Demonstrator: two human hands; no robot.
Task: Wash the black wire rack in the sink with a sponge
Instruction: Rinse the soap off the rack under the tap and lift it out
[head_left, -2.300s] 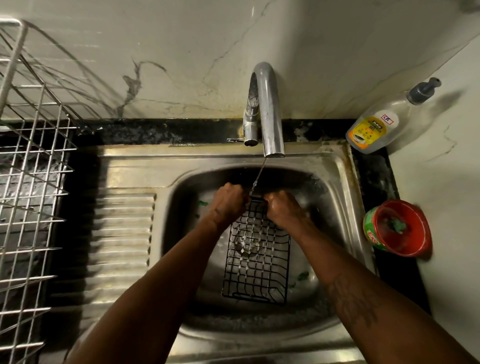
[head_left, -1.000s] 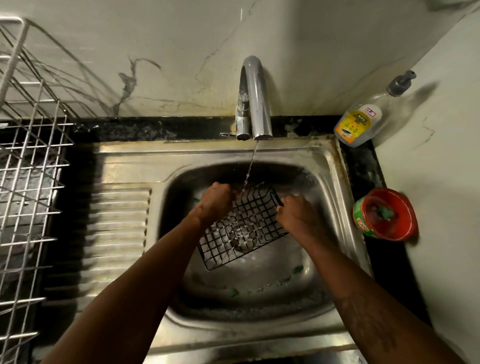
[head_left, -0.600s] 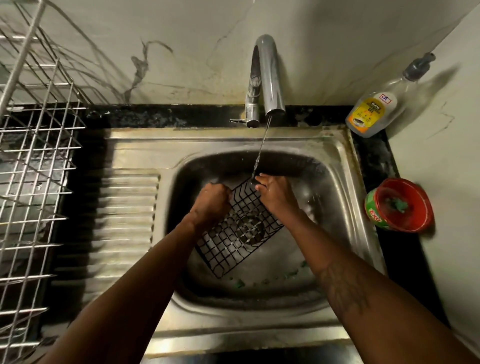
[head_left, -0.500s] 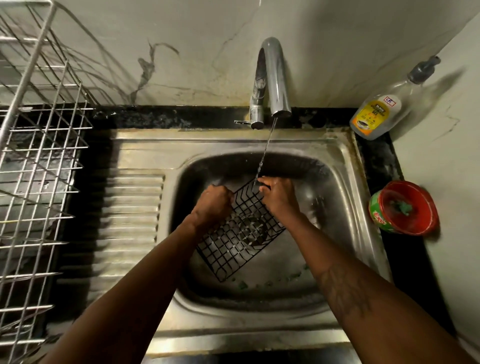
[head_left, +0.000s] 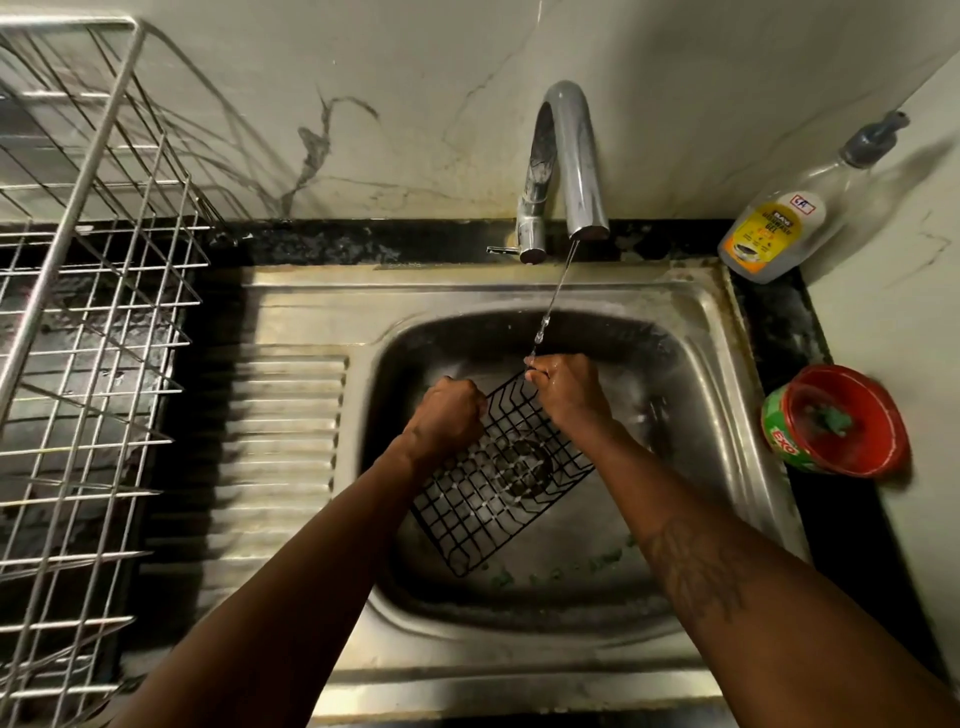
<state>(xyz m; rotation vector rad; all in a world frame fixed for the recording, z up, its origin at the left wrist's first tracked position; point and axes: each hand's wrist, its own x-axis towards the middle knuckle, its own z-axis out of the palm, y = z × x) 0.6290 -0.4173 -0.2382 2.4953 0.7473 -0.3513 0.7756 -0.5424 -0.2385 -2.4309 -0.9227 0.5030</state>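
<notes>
2 fists, left hand (head_left: 445, 413) and right hand (head_left: 566, 391), still clamp the tilted rack (head_left: 498, 473).

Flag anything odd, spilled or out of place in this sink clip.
Green scraps litter the sink floor below the rack. No sponge shows in either the left hand or right hand, though the task calls for one.

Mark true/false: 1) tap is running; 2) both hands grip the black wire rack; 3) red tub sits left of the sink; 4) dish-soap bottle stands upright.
1. True: water falls from the chrome tap.
2. True: left hand and right hand grip the black wire rack.
3. False: the red round tub sits right of the steel sink.
4. False: the clear dish-soap bottle leans against the wall.
</notes>
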